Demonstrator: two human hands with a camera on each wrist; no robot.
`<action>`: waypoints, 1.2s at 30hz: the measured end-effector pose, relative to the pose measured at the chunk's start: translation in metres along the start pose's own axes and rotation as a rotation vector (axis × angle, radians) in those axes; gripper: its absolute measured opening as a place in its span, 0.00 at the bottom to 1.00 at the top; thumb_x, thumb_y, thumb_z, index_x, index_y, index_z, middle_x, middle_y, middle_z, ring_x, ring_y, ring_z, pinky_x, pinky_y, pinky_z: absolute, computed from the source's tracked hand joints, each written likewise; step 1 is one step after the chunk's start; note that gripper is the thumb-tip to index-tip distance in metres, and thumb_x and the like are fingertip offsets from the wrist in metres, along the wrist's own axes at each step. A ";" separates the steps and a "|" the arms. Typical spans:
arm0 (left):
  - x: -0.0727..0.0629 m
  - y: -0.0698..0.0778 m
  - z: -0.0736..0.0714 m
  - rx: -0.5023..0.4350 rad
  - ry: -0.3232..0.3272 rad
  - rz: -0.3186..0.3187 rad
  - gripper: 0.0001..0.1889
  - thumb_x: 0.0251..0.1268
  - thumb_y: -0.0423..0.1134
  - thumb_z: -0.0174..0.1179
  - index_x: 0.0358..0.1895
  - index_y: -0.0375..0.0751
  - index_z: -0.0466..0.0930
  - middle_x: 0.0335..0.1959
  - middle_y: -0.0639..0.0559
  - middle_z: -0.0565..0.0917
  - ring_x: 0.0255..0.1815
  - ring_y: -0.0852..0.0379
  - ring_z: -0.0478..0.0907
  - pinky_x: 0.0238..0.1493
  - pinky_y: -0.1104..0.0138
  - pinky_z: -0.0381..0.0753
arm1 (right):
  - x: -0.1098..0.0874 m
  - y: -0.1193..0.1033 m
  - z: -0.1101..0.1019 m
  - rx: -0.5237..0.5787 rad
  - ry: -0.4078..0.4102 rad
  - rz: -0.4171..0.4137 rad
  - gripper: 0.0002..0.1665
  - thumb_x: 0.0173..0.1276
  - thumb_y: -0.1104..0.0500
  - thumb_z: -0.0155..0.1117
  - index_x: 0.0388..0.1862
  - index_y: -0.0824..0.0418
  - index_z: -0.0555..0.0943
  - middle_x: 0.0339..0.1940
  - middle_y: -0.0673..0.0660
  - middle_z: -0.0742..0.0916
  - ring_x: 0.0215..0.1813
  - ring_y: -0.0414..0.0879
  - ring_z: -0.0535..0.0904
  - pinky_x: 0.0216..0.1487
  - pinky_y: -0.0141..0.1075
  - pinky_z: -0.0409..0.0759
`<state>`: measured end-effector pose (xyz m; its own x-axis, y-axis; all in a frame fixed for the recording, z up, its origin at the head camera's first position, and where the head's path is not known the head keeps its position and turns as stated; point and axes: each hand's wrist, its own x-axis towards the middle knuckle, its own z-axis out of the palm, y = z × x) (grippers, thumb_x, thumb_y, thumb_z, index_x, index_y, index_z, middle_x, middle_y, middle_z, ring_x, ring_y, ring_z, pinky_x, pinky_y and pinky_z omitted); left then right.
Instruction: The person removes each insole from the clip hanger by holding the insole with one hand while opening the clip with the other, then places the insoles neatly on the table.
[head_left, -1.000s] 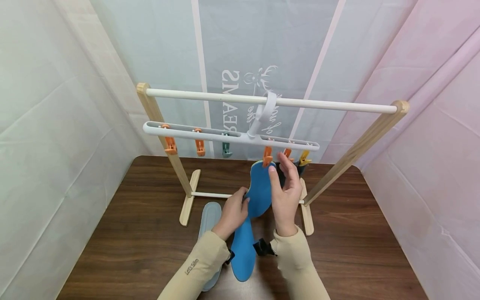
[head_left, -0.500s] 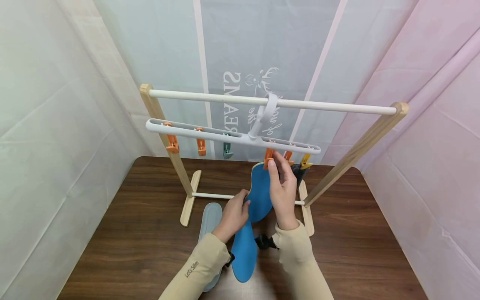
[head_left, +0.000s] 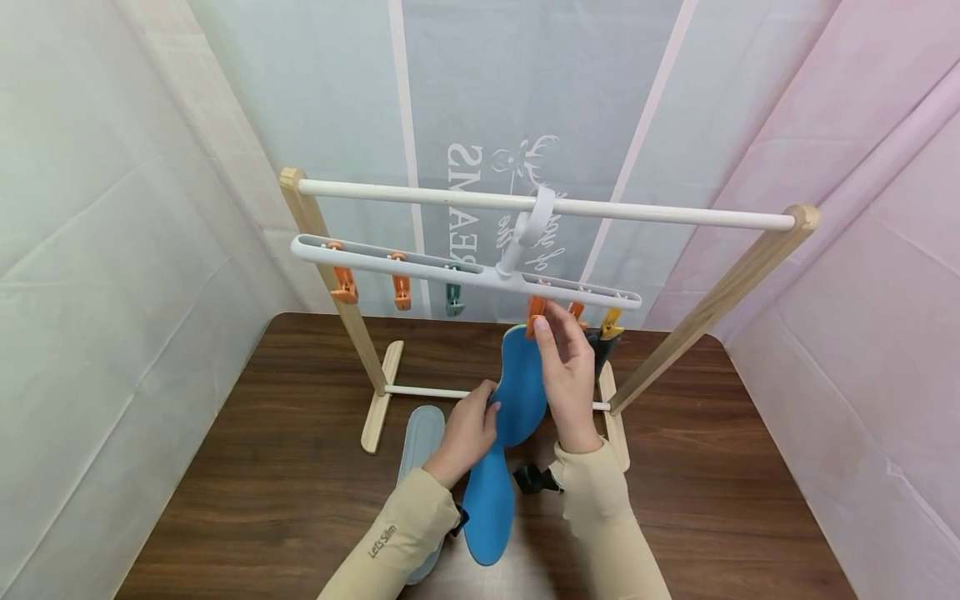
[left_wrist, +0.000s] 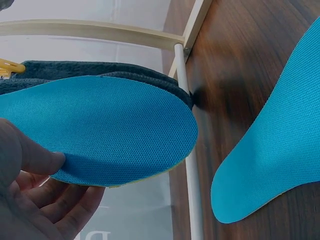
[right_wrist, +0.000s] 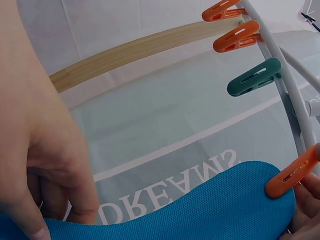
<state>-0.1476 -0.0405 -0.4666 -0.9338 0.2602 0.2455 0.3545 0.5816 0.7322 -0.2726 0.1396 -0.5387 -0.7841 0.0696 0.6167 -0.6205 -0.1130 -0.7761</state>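
A blue insole (head_left: 519, 392) hangs upright from an orange clip (head_left: 536, 312) on a grey clip hanger (head_left: 465, 271). My left hand (head_left: 465, 429) pinches the insole's left edge, thumb on the blue face (left_wrist: 125, 127) and fingers behind. Up at the clip, my right hand (head_left: 570, 379) holds it between thumb and fingers. The right wrist view has this orange clip (right_wrist: 292, 172) lying over the insole's top end. A second blue insole (head_left: 489, 508) lies on the table below. Beside it, a grey insole (head_left: 424, 437) is partly hidden by my left arm.
Dark fuzzy insoles (left_wrist: 100, 69) hang behind, near a yellow clip (head_left: 611, 323). Two orange clips and a green clip (head_left: 453, 296) hang on the left half. The hanger hooks over the white rod (head_left: 420, 193) of a wooden rack (head_left: 675, 325) on a brown table (head_left: 712, 500).
My right hand has come left and closed its thumb and fingers on the orange clip; before, its fingers were spread beside it. My left hand keeps its pinch on the insole.
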 end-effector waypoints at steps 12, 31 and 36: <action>-0.003 0.003 -0.002 -0.012 -0.023 -0.006 0.09 0.72 0.30 0.50 0.51 0.35 0.74 0.35 0.44 0.80 0.31 0.54 0.76 0.30 0.65 0.74 | 0.017 -0.199 0.067 0.126 0.113 0.122 0.19 0.72 0.67 0.55 0.60 0.73 0.74 0.52 0.53 0.85 0.56 0.46 0.80 0.61 0.42 0.73; -0.019 -0.005 0.002 -0.008 0.010 0.007 0.08 0.70 0.29 0.53 0.48 0.35 0.75 0.36 0.43 0.80 0.29 0.53 0.77 0.27 0.67 0.72 | 0.023 -0.195 0.068 0.160 0.189 0.086 0.17 0.70 0.66 0.58 0.55 0.73 0.79 0.45 0.54 0.89 0.52 0.47 0.83 0.62 0.47 0.73; -0.024 -0.009 0.003 0.007 0.029 0.009 0.08 0.69 0.29 0.53 0.49 0.35 0.76 0.33 0.44 0.80 0.26 0.57 0.73 0.25 0.68 0.71 | 0.023 -0.195 0.068 0.179 0.188 0.098 0.18 0.71 0.64 0.58 0.56 0.73 0.78 0.45 0.53 0.89 0.52 0.46 0.83 0.63 0.47 0.72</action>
<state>-0.1281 -0.0496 -0.4817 -0.9315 0.2431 0.2704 0.3632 0.5845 0.7256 -0.1690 0.0957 -0.3644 -0.8397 0.2302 0.4918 -0.5420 -0.3005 -0.7848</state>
